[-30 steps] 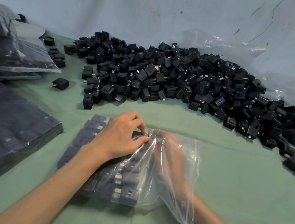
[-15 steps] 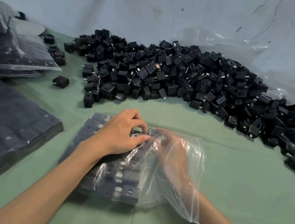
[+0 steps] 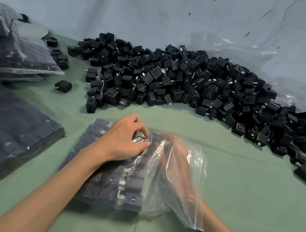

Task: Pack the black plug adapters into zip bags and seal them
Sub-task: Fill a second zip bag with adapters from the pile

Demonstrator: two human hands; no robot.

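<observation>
Since a second ago my left hand (image 3: 124, 141) has tightened from a loose rest into a pinch, and the slack film of the zip bag (image 3: 182, 202) has bunched higher over my right wrist. Nearest me, both forearms run up from the bottom edge, the right one entering the bag's open mouth at its near right corner. The bag lies flat on the green cloth (image 3: 245, 185). Its left part is filled with neat rows of packed adapters (image 3: 131, 194), while the right part is loose film. My right hand (image 3: 174, 157) is inside, blurred and seen only through creased plastic, so I cannot tell whether it clasps an adapter or merely pushes. My left hand lies on top of the bag, outside it, with thumb and forefinger nipping the film at the far end of the rows, just beside the right fingertips. I judge that I am filling the bag and settling the last column, with sealing not yet begun. The next move calls for drawing the right hand out without dragging the rows askew, then either fetching more from the loose pile of adapters (image 3: 190, 85) beyond or pressing the zip closed. To the left lie filled bags (image 3: 7, 132), with a further stack (image 3: 11, 54) behind them. A clear plastic sheet (image 3: 234, 46) leans against the wall behind the pile.
</observation>
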